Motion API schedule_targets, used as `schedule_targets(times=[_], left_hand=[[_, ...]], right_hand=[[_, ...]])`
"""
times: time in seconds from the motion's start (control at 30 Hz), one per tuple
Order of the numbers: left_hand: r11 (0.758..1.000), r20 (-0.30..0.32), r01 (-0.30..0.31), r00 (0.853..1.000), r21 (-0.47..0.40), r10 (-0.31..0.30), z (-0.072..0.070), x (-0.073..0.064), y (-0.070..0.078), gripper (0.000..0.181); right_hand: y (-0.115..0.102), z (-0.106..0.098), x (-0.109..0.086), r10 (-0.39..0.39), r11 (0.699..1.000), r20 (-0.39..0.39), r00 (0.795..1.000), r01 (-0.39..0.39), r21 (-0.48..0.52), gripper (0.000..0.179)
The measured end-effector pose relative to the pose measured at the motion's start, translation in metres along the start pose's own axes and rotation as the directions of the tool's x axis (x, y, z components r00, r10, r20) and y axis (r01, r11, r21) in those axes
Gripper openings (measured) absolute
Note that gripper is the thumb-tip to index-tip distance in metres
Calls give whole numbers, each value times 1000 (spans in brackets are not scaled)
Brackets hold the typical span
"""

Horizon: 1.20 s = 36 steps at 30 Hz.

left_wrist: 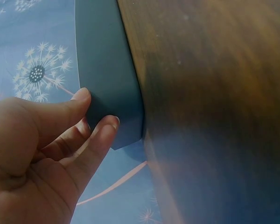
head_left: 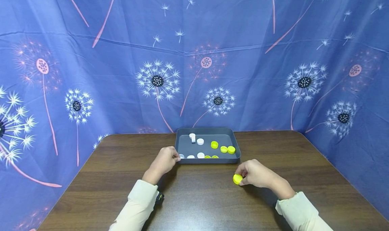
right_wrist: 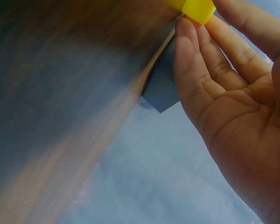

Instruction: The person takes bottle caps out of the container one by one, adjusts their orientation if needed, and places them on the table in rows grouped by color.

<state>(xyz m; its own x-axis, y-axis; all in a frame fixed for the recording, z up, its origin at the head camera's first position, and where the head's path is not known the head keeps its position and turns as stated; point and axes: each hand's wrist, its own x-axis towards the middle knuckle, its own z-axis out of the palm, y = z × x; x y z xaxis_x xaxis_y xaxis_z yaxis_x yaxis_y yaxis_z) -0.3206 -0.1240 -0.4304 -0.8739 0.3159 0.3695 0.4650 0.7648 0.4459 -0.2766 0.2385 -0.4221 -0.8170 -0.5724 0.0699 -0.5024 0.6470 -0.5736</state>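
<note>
At the front left corner of the grey tray (head_left: pixel 209 161), my left hand (head_left: pixel 164 161) pinches the wall. The left wrist view shows a fingertip at the rim and another digit against the outside of the tray (left_wrist: pixel 107 70). My right hand (head_left: pixel 256 173) holds a yellow bottle cap (head_left: pixel 237 179) between thumb and fingers, in front of the tray's right corner. That yellow cap (right_wrist: pixel 199 10) shows at the top of the right wrist view, between the fingertips. Inside the tray lie several white caps (head_left: pixel 200 142) on the left and several yellow caps (head_left: pixel 214 144) on the right.
The tray stands at the back of a brown wooden table (head_left: pixel 194 197). Behind and beside the table hangs a blue cloth (head_left: pixel 188 31) with dandelion prints. One white cap (head_left: pixel 193 138) stands on edge against another. A small dark object (head_left: pixel 159 198) shows by the left sleeve.
</note>
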Motion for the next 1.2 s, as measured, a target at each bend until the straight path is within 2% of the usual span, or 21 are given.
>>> schedule_targets(times=[0.2,0.43,0.73,0.93,1.07,1.2], left_hand=[[1000,19,21,1000,3,-21,0,-1,-1,14],[1000,4,-12,1000,-20,12,0,-2,-1,16],[1000,1,-6,1000,-19,6,-2,-3,0,15],[1000,2,-3,1000,-15,3,-3,-3,2,15],[1000,13,4,1000,-20,-3,-3,-3,2,13],[1000,17,9,1000,-14,-9,-3,-3,2,13]], right_hand=[[1,2,0,1,1000,0,1000,-1,1,25],[-1,4,-1,17,1000,23,1000,-18,22,25],[-1,4,0,45,999,45,998,-46,28,26],[1,1,0,32,999,50,998,-34,30,28],[4,-5,-3,12,999,35,999,-14,37,30],[9,-14,-4,24,996,2,1000,-24,85,33]])
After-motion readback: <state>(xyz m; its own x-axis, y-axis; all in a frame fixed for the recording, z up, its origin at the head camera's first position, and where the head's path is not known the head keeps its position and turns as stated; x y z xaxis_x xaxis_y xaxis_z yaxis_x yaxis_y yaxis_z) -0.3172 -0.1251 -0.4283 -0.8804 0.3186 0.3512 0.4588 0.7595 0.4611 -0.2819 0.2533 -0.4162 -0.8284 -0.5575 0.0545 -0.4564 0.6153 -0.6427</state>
